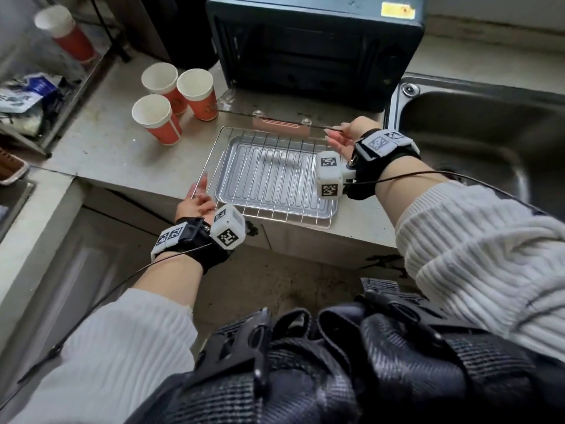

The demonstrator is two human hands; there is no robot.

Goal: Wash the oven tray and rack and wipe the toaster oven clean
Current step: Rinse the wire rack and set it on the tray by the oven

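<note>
Rack and tray: wire rack (269, 175) lies over tray (244, 148) on worktop (107, 142), between your hands.
Left hand (195, 203): at 8 o'clock, fingers relaxed, touching rack's corner.
Right hand (339, 139): at 2 o'clock, fingers loose, holding nothing.

Open counter (101, 148) left of the rack (269, 175); paper cups (171, 102) behind, sink (477, 142) right.

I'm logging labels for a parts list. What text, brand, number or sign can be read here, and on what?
No text can be read.
Yellow sticker on the toaster oven: print too blurred.
Red paper cups: pale design, unreadable.
Blue-and-white packets on the rack at left: print too blurred.
Wrist cubes: square coded markers, no words.
</note>
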